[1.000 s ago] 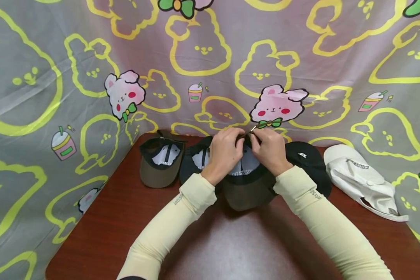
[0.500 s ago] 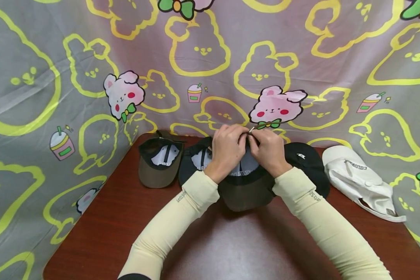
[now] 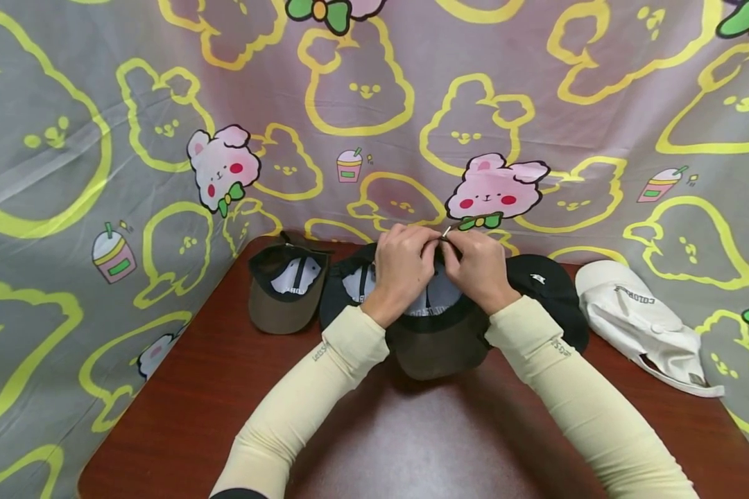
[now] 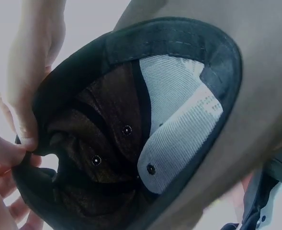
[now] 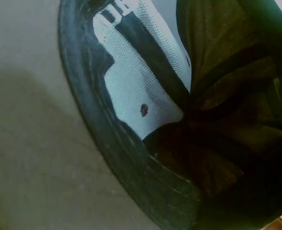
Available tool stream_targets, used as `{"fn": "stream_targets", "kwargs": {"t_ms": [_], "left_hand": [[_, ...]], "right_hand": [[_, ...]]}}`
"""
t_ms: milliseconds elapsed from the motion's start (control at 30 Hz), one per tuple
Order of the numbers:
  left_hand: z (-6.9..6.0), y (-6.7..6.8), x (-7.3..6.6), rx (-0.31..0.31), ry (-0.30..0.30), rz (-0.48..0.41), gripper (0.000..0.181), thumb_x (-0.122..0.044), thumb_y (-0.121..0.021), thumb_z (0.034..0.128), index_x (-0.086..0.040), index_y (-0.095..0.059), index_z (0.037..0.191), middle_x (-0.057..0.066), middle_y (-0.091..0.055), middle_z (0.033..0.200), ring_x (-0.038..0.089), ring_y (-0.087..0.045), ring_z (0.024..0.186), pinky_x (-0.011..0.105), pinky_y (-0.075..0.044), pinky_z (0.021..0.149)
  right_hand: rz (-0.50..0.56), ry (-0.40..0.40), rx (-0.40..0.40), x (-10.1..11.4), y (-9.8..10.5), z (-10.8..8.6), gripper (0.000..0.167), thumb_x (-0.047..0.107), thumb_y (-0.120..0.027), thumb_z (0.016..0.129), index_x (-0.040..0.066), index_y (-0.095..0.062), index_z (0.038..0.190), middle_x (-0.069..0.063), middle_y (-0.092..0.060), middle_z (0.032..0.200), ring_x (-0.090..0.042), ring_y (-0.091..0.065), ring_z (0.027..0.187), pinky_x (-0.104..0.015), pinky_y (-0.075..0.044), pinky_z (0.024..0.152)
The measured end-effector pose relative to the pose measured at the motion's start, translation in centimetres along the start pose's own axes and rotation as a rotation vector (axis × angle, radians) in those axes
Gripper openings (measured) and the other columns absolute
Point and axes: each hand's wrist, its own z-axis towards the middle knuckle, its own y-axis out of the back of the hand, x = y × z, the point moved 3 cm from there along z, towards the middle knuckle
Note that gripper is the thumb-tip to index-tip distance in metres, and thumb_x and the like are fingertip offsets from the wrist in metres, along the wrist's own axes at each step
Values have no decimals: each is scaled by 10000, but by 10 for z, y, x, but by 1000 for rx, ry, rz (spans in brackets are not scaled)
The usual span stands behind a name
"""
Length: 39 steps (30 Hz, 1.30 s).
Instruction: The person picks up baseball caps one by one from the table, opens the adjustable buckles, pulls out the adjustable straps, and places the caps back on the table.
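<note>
Both hands meet at the back of a dark brown baseball cap [image 3: 440,350], inside facing up and brim toward me. My left hand [image 3: 406,270] pinches the back strap between thumb and fingers. Beside it, my right hand [image 3: 479,267] pinches the strap near a small metal buckle [image 3: 446,233]. A loose strap end [image 3: 482,222] sticks out to the right above the right hand. The left wrist view shows fingertips of both hands together at the cap's back opening, with white mesh lining [image 4: 179,124] inside. In the right wrist view the sweatband [image 5: 97,129] shows, the hands mostly hidden.
Another brown cap [image 3: 283,312] lies inside-up at the left of the wooden table [image 3: 225,402]. A dark cap [image 3: 333,301] is partly behind my left hand. To the right lie a black cap [image 3: 546,277] and a white cap [image 3: 649,319]. A patterned cloth [image 3: 374,90] hangs behind.
My hands have drawn closer together at the strap, the left moving slightly right. The buckle has shifted a little left and down. The other caps stay in place.
</note>
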Motion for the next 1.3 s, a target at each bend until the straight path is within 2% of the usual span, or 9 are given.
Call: {"fn": "stream_targets", "kwargs": {"t_ms": [267, 367, 500, 733, 900, 1100, 1300], "left_hand": [[-3, 1, 3, -11, -12, -4, 171, -225, -637, 964, -165, -796, 983, -29, -783, 992, 171, -653, 891, 340, -473, 764], [1, 1, 1, 6, -7, -1, 181, -229, -621, 974, -161, -787, 998, -27, -778, 1009, 175, -648, 901, 342, -477, 772], [10, 2, -2, 30, -8, 12, 193, -227, -595, 984, -162, -770, 1032, -23, -767, 1037, 175, -640, 933, 338, -480, 782], [21, 2, -7, 43, -23, 41, 192, -216, -597, 978, -177, -773, 1042, -28, -765, 1047, 178, -647, 952, 351, -502, 826], [22, -2, -9, 77, -30, 61, 182, -228, -618, 968, -186, -774, 1051, -25, -759, 1052, 180, -642, 975, 370, -506, 855], [22, -6, -10, 80, -26, 85, 192, -238, -617, 968, -188, -772, 1070, -31, -761, 1051, 174, -639, 972, 355, -489, 812], [22, -9, -10, 93, -21, 74, 204, -235, -607, 974, -188, -780, 1070, -30, -768, 1041, 175, -628, 958, 350, -472, 801]], "right_hand": [[-4, -88, 21, -11, 1, 1, 155, 132, -648, 917, 17, -734, 857, -174, -737, 780, -336, -670, 657, -466, -547, 606], [4, -91, 26, -12, 3, 4, 161, 132, -647, 919, 5, -738, 876, -180, -739, 793, -340, -670, 663, -469, -547, 609], [14, -83, -4, -10, 11, 10, 156, 125, -656, 914, -4, -744, 900, -189, -743, 820, -355, -675, 694, -485, -550, 639], [5, -78, -35, -9, 17, 14, 171, 128, -649, 919, -11, -745, 898, -196, -748, 835, -358, -695, 722, -501, -558, 680], [-8, -93, -25, -9, 17, 13, 161, 129, -651, 919, 1, -745, 890, -193, -743, 825, -358, -689, 708, -499, -555, 665], [-12, -109, 1, -10, 15, 10, 165, 131, -662, 915, -2, -755, 939, -198, -745, 831, -360, -687, 710, -492, -561, 666], [-17, -116, 13, -11, 14, 9, 162, 144, -674, 914, 8, -760, 932, -192, -742, 813, -355, -680, 693, -490, -553, 641]]}}
